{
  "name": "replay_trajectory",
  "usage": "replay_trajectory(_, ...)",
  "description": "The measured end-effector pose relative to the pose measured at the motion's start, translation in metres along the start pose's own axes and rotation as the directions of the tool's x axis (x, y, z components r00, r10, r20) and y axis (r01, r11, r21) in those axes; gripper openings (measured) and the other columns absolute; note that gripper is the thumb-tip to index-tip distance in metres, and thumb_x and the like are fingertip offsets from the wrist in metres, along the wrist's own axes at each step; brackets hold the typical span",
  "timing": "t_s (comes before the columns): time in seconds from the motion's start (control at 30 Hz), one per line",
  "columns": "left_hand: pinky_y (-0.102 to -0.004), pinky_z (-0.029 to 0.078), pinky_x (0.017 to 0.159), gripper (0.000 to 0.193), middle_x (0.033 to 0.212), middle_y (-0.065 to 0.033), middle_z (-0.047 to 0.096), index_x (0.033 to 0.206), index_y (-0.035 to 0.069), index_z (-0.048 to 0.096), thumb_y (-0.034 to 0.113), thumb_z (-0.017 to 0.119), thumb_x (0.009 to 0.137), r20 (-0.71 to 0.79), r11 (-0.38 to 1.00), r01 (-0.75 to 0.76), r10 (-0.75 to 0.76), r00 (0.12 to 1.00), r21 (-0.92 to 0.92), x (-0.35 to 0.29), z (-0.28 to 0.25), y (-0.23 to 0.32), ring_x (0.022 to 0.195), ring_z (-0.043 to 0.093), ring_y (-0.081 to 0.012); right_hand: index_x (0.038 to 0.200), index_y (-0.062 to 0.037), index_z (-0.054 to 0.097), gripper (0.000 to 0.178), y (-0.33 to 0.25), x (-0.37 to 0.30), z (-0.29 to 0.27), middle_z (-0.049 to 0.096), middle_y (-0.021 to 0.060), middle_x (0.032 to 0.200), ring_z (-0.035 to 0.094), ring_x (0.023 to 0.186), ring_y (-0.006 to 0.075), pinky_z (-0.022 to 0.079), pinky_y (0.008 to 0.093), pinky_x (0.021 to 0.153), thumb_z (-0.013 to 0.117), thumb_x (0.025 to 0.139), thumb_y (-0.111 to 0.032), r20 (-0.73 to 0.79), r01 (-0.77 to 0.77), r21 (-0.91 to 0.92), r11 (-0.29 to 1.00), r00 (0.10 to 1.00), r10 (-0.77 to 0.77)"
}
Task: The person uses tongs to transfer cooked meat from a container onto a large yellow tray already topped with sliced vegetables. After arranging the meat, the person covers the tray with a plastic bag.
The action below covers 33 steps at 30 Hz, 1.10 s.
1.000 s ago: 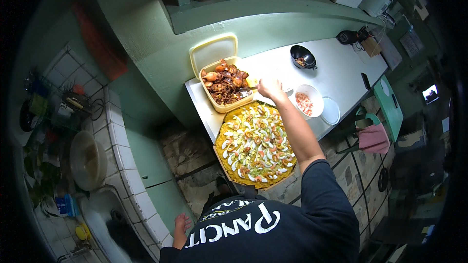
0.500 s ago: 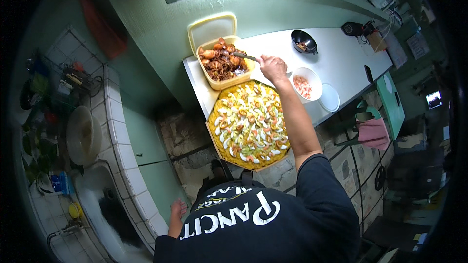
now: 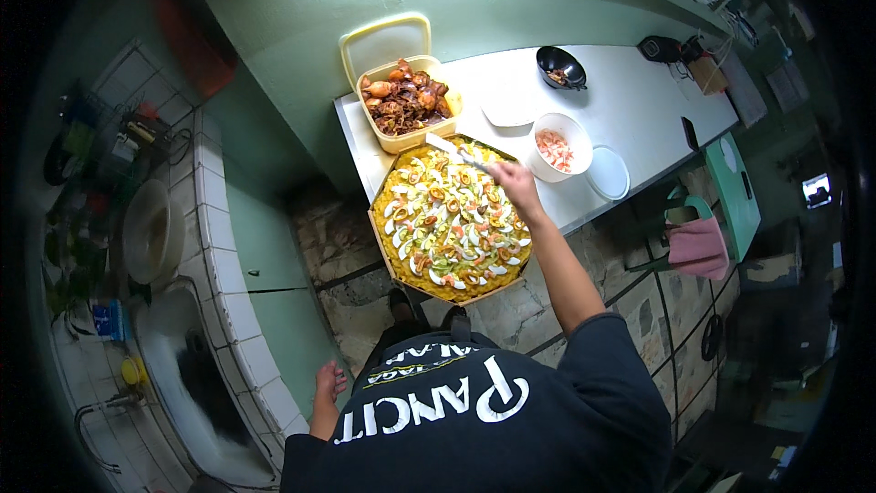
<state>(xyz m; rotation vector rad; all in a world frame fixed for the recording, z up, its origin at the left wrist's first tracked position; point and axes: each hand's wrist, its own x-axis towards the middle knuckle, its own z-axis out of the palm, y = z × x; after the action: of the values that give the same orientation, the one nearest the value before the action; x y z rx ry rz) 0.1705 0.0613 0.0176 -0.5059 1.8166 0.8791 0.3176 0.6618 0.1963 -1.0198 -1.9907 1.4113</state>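
My right hand (image 3: 516,190) is closed around a slim metal utensil (image 3: 458,153) with a flat, pale end; its exact kind is not clear. The utensil reaches over the far edge of a large octagonal tray of yellow noodles (image 3: 454,219), topped with egg slices, squid rings, shrimp and shredded greens. Just beyond the tray, a yellow plastic tub (image 3: 409,139) holds dark brown cooked meat or squid pieces (image 3: 406,102), its lid raised at the back. My left hand (image 3: 329,382) hangs low by my side, fingers loosely apart, holding nothing.
On the white table (image 3: 630,100) stand a white bowl of pink pieces (image 3: 558,148), a pale blue lid (image 3: 609,173), a white rectangular container (image 3: 507,108) and a black bowl (image 3: 561,68). A tiled sink (image 3: 196,374) lies left; a green chair (image 3: 698,210) stands right.
My right hand has drawn the utensil back from the yellow tub, toward me, to above the noodle tray's far edge. My left hand stays low by my side.
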Motion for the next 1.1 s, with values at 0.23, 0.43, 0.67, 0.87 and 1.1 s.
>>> replay_trajectory(0.23, -0.0424, 0.044, 0.07, 0.038, 0.102, -0.0035, 0.058, 0.125, 0.015, 0.046, 0.037, 0.049, 0.094, 0.013, 0.992, 0.08, -0.081, 0.997, 0.094, -0.002, 0.004, -0.025, 0.084, 0.057, -0.0216, 0.087, -0.0114, 0.07, 0.02, -0.037, -0.103, 0.019, 0.062, 0.0072, 0.075, 0.063, 0.07, 0.0253, 0.048, 0.037, 0.062, 0.062, 0.086, -0.03, 0.256, 0.23, -0.447, 0.865, 0.959, -0.122)
replay_trajectory(0.43, -0.0415, 0.044, 0.07, 0.039, 0.108, -0.004, 0.057, 0.126, 0.015, 0.046, 0.038, 0.048, 0.094, 0.023, 0.996, 0.065, -0.063, 0.998, -0.063, 0.005, 0.004, -0.026, 0.086, 0.057, -0.0213, 0.089, -0.0112, 0.07, 0.02, -0.046, -0.094, 0.016, 0.062, 0.0071, 0.078, 0.064, 0.072, 0.0271, 0.049, 0.0372, 0.063, 0.062, 0.086, -0.029, 0.286, 0.305, -0.5, 0.811, 0.942, -0.178)
replay_trajectory(0.67, -0.0439, 0.045, 0.074, 0.038, 0.108, -0.0048, 0.057, 0.127, 0.015, 0.045, 0.036, 0.042, 0.096, -0.015, 0.985, 0.078, -0.076, 0.997, 0.157, 0.003, 0.002, -0.008, 0.09, 0.057, -0.0235, 0.087, -0.009, 0.071, 0.027, -0.072, 0.011, 0.01, 0.064, 0.0129, 0.073, 0.063, 0.066, 0.0287, 0.046, 0.0391, 0.059, 0.06, 0.088, -0.033, 0.024, 0.136, -0.477, 0.868, 0.99, -0.141)
replay_trajectory(0.87, -0.0445, 0.045, 0.076, 0.041, 0.109, -0.0055, 0.057, 0.131, 0.016, 0.043, 0.037, 0.04, 0.096, 0.018, 0.991, 0.071, -0.074, 0.997, 0.117, 0.017, -0.007, 0.003, 0.09, 0.058, -0.0243, 0.101, -0.0184, 0.069, 0.022, -0.107, 0.131, 0.072, 0.069, 0.0092, 0.082, 0.066, 0.079, 0.0254, 0.05, 0.0382, 0.074, 0.057, 0.088, -0.032, 0.256, 0.245, -0.747, 0.618, 0.964, -0.072)
replay_trajectory(1.1, -0.0451, 0.045, 0.078, 0.045, 0.109, -0.0063, 0.057, 0.136, 0.016, 0.041, 0.037, 0.039, 0.096, 0.041, 0.992, 0.111, -0.108, 0.993, -0.058, 0.05, -0.029, -0.016, 0.09, 0.058, -0.0252, 0.083, -0.0172, 0.069, 0.011, -0.064, 0.178, 0.095, 0.066, 0.007, 0.085, 0.065, 0.085, 0.0274, 0.05, 0.0425, 0.072, 0.059, 0.077, -0.019, 0.254, 0.378, -0.805, 0.456, 0.916, -0.31)
